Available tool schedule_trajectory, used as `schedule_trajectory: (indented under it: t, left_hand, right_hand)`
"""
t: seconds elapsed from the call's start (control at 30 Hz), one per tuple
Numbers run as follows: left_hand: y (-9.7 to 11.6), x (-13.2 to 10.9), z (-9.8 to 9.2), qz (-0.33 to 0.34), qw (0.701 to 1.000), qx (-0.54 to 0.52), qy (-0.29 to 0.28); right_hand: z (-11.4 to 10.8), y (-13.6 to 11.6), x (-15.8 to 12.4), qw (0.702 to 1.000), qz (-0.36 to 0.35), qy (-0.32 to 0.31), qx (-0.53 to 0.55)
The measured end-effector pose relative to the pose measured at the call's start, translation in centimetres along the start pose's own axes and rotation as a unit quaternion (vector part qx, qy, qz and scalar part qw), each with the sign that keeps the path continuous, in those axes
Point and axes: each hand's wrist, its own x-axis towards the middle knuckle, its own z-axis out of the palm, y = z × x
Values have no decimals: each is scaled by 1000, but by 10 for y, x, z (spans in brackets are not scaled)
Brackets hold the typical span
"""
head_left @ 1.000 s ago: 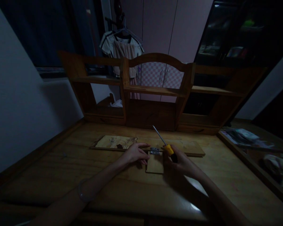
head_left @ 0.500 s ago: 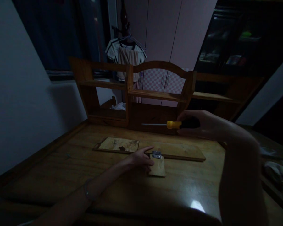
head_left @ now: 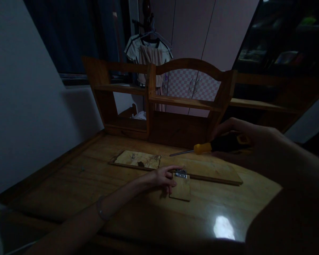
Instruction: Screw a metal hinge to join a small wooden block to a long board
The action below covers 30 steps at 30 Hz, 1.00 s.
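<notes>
My right hand (head_left: pixel 244 141) is closed round the black and yellow handle of a screwdriver (head_left: pixel 202 148). The thin metal shaft points left, its tip in the air above the long board. My left hand (head_left: pixel 164 178) has its index finger stretched onto a small metal hinge (head_left: pixel 181 173), with the other fingers apart at the left edge of a small square wooden board (head_left: pixel 181 189). That hinge lies across the joint between the small board and a long wooden board (head_left: pixel 215 170). A rough, stained patch (head_left: pixel 138 160) covers the long board's left end.
All the boards lie on a glossy wooden desk (head_left: pixel 95 184). Behind them stands a wooden shelf unit (head_left: pixel 186 103) with open compartments. Clothes (head_left: pixel 151 56) hang on hangers farther back, before a pink cabinet (head_left: pixel 191 32). A wall (head_left: pixel 29 117) borders the left side.
The view has shifted slightly. My right hand and screwdriver have come nearer and lower, and the shaft now slopes down to the left. My left index finger has moved onto the hinge.
</notes>
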Motion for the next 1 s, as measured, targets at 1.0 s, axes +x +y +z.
schedule_trajectory:
  t: [1.0]
  left_hand:
    - [-7, 6, -4, -2, 1000, 17, 8]
  right_hand:
    - [47, -8, 29, 994, -24, -95, -54]
